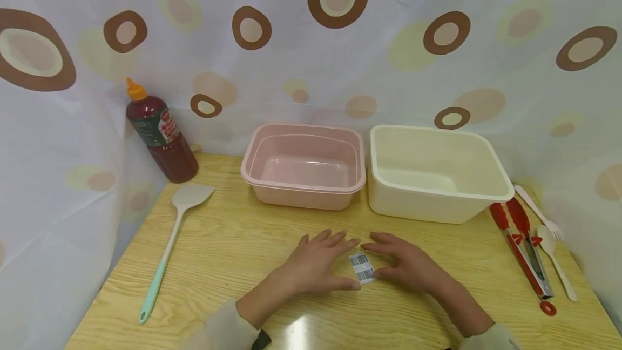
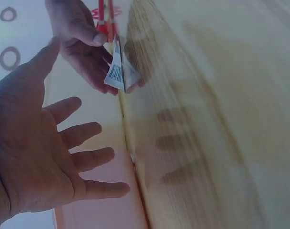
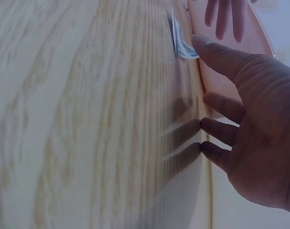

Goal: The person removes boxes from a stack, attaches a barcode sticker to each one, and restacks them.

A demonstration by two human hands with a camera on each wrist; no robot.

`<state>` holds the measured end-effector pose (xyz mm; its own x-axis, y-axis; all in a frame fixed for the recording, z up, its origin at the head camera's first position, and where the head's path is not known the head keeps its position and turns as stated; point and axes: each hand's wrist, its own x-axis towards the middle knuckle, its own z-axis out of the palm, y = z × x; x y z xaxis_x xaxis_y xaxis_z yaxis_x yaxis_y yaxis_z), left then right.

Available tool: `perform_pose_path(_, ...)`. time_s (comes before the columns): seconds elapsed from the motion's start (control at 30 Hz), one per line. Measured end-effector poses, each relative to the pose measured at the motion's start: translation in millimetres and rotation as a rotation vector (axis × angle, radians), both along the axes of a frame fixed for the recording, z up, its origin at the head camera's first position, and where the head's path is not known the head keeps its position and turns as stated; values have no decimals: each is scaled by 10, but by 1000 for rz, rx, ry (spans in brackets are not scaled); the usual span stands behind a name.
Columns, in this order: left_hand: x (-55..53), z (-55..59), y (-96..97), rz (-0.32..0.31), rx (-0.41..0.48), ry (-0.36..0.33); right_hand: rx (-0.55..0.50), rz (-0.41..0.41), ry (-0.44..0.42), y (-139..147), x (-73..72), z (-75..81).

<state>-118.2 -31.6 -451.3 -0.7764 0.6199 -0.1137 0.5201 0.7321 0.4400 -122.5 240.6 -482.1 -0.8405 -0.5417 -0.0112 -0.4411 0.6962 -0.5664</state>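
Note:
A small white barcode label (image 1: pixel 362 268) lies on the wooden table, between the two hands, with one edge curling up in the right wrist view. My left hand (image 1: pixel 317 264) is spread to the left of it, fingers extended and thumb tip close to the label's lower left corner. From the other side, my right hand (image 1: pixel 407 263) reaches in with loosely bent fingers. Its thumb (image 3: pixel 221 56) is right at the label's edge. Neither hand holds anything. In the left wrist view the left palm (image 2: pixel 30 152) shows, with all its fingers apart.
Behind the hands stand a pink basin (image 1: pixel 303 199) and a cream basin (image 1: pixel 418 207). To the left are a spatula (image 1: pixel 170 242) and a sauce bottle (image 1: pixel 162 139). Red-handled tongs (image 1: pixel 525 255), a pale spoon (image 1: pixel 556 263) and a pale fork (image 1: pixel 536 210) lie at the right edge.

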Motion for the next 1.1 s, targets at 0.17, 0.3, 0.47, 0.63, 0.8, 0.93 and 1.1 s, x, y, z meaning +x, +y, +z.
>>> perform_pose_path(0.17,7,-24,27,37,-11,-40,27,-6,10,-36,24,6)
perform_pose_path(0.3,10,-35,49,63,-11,-73,67,-7,39,-68,34,15)
perform_pose_path(0.47,9,-41,67,75,-19,-89,124,2,111,-117,38,21)
perform_pose_path(0.63,8,-40,67,82,-13,-60,142,-17,161,-143,36,34)
perform_pose_path(0.8,14,-27,55,87,-2,-66,111,-63,159,-175,25,4)
perform_pose_path(0.93,1,-9,51,89,-10,-56,33,-141,91,-215,4,-11)
perform_pose_path(1.1,-25,-1,28,81,-21,-38,23,-164,43,-284,-2,22)
